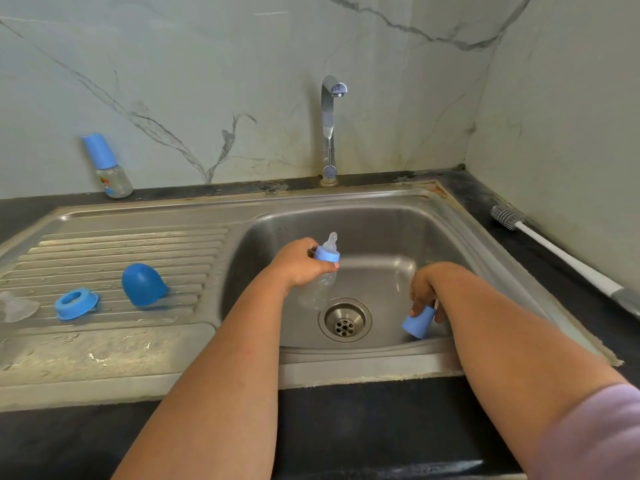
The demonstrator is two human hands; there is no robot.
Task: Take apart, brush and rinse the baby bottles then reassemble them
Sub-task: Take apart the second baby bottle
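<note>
Over the basin of the stainless steel sink (433,216), the left hand (298,265) has its fingers (334,266) curled round the light-blue screw collar (327,254) of a small clear plastic baby bottle (320,285), translucent silicone teat (331,242) on top, bottle tilted above the round metal drain (344,320). Right hand (424,289) grips a light-blue cylindrical cap (419,322) by its upper end, low near the basin's front-right corner, apart from the bottle.

Judgement: cap is off, collar + teat not yet unscrewed. Risks: the hand holds the collar, not the body, so if the thread loosens the clear body could drop into the basin; wet plastic may slip; the teat could fall towards the drain.

On the ribbed drainboard at left lie a dark-blue domed cap (143,284), a blue ring collar (76,303) and a clear teat (17,306) near the left edge: looks like another bottle's parts. A capped bottle (107,166) stands on the dark surface (346,427) by the back wall. White-handled bottle brush (554,251) lies along the right edge, well apart from both hands. Chrome tap (330,126) shows no water running.
</note>
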